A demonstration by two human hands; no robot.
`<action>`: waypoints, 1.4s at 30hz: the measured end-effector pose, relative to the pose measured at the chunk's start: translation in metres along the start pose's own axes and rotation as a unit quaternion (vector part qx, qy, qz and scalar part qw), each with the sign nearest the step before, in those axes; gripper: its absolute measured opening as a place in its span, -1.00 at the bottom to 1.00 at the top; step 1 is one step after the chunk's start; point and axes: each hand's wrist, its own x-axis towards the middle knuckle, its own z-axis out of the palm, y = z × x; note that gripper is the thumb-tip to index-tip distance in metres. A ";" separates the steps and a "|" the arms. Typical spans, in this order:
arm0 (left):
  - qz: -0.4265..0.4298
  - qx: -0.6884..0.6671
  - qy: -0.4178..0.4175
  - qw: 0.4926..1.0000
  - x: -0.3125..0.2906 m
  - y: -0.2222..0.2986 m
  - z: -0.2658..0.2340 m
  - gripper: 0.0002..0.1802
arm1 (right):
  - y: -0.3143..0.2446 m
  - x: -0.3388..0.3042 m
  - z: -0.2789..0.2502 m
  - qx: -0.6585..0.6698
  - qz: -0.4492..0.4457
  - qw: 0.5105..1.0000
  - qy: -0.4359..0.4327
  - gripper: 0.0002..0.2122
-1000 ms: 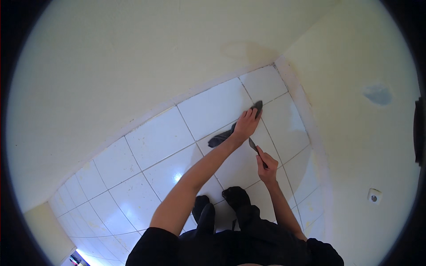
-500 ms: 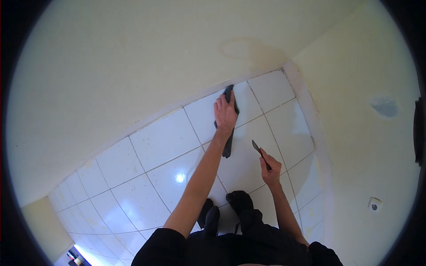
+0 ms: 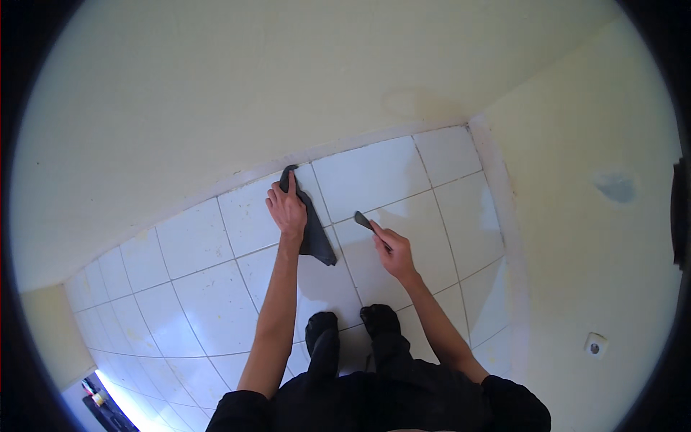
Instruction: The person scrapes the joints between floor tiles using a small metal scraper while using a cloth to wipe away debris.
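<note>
My left hand (image 3: 287,212) presses a dark grey cloth (image 3: 315,243) against the white floor tiles, close to the foot of the long wall. The index finger points along the cloth's far end, which touches the skirting strip; the rest of the cloth trails out to the hand's right. In my right hand (image 3: 396,257) is a putty knife (image 3: 363,219) with a dark blade, held by its handle. Its blade points up and left, toward the cloth, and seems to be held above the floor. A gap lies between the two hands.
White tiles (image 3: 205,248) with grey joints run along the wall (image 3: 187,93). A second wall (image 3: 561,237) with a socket (image 3: 595,345) and a grey patch (image 3: 615,187) stands on the right. My dark-socked feet (image 3: 379,320) are just below the hands. Dark items (image 3: 101,403) lie at lower left.
My left hand has slid the cloth leftward along the wall's foot. My right hand has moved left too with the putty knife, whose blade now shows broader. My feet have shifted.
</note>
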 end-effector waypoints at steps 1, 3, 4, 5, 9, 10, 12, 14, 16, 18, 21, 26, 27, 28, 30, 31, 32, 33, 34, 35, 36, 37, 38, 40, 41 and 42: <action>-0.004 -0.004 -0.002 1.000 -0.002 0.002 -0.001 -0.33 | 0.001 0.007 0.005 -0.004 0.000 1.000 -0.004 -0.64; -0.012 -0.032 -0.005 0.999 -0.001 0.002 -0.003 -0.36 | 0.005 0.028 0.015 -0.078 -0.056 0.995 -0.025 -0.56; -0.016 -0.031 -0.003 0.999 0.001 0.000 -0.002 -0.36 | 0.003 0.036 0.017 -0.129 -0.048 0.988 -0.064 -0.48; -0.010 -0.050 -0.001 0.999 0.002 -0.002 -0.001 -0.36 | 0.002 0.048 0.020 -0.128 -0.052 0.988 -0.067 -0.48; 0.001 -0.078 0.001 0.997 0.001 -0.001 -0.002 -0.36 | 0.006 0.083 0.036 -0.239 -0.029 0.964 -0.109 -0.47; -0.001 -0.076 0.000 0.997 0.001 0.000 -0.002 -0.36 | 0.006 0.091 0.041 -0.255 -0.026 0.960 -0.115 -0.46; -0.005 -0.080 -0.005 0.997 0.002 -0.001 -0.004 -0.36 | 0.004 0.106 0.051 -0.267 -0.025 0.955 -0.124 -0.47; -0.008 -0.087 -0.006 0.996 0.001 0.000 -0.005 -0.36 | 0.002 0.115 0.061 -0.279 -0.023 0.951 -0.133 -0.48; -0.004 -0.081 0.001 0.997 0.001 -0.001 -0.005 -0.38 | -0.001 0.122 0.071 -0.284 0.003 0.949 -0.137 -0.50; 0.002 -0.076 0.008 0.997 0.002 -0.001 -0.004 -0.40 | -0.002 0.127 0.077 -0.286 -0.002 0.950 -0.128 -0.50; 0.002 -0.082 0.003 0.997 0.002 -0.002 -0.003 -0.40 | -0.005 0.128 0.083 -0.291 -0.001 0.948 -0.127 -0.52; 0.004 -0.088 0.000 0.996 0.002 -0.006 -0.003 -0.39 | -0.017 0.130 0.089 -0.285 0.017 0.948 -0.139 -0.56; 0.005 -0.088 0.000 0.996 0.002 -0.005 -0.003 -0.39 | -0.017 0.130 0.088 -0.281 0.016 0.950 -0.134 -0.56; 0.000 -0.090 -0.008 0.996 0.003 -0.003 -0.004 -0.38 | -0.017 0.130 0.088 -0.277 0.016 0.952 -0.129 -0.56; -0.005 -0.093 -0.016 0.995 0.003 -0.002 -0.004 -0.36 | -0.017 0.134 0.089 -0.284 0.024 0.950 -0.131 -0.57; -0.004 -0.091 -0.014 0.996 0.003 -0.002 -0.003 -0.37 | -0.016 0.136 0.089 -0.290 0.032 0.947 -0.134 -0.57; -0.002 -0.089 -0.012 0.996 0.003 -0.001 -0.002 -0.37 | -0.016 0.136 0.089 -0.291 0.033 0.947 -0.134 -0.57; -0.003 -0.088 -0.012 0.996 0.003 -0.002 -0.002 -0.37 | -0.017 0.137 0.091 -0.292 0.045 0.945 -0.142 -0.58; -0.004 -0.087 -0.013 0.996 0.003 -0.003 -0.002 -0.37 | -0.018 0.138 0.092 -0.294 0.057 0.942 -0.151 -0.59; -0.006 -0.086 -0.015 0.996 0.003 -0.004 -0.002 -0.37 | -0.019 0.139 0.093 -0.293 0.056 0.942 -0.151 -0.59; -0.005 -0.086 -0.016 0.996 0.003 -0.004 -0.002 -0.37 | -0.019 0.139 0.094 -0.292 0.053 0.943 -0.148 -0.60; -0.007 -0.089 -0.016 0.996 0.002 -0.004 -0.002 -0.37 | -0.018 0.139 0.094 -0.292 0.050 0.944 -0.144 -0.60; -0.008 -0.093 -0.017 0.996 0.002 -0.005 -0.003 -0.36 | -0.018 0.137 0.095 -0.291 0.051 0.944 -0.144 -0.60; -0.003 -0.093 -0.015 0.996 0.002 -0.003 -0.004 -0.36 | -0.020 0.136 0.092 -0.282 0.065 0.945 -0.149 -0.61; 0.001 -0.093 -0.013 0.996 0.002 -0.003 -0.004 -0.35 | -0.020 0.137 0.092 -0.283 0.065 0.945 -0.149 -0.61; 0.002 -0.094 -0.013 0.996 0.002 -0.002 -0.004 -0.35 | -0.020 0.138 0.093 -0.284 0.058 0.946 -0.141 -0.61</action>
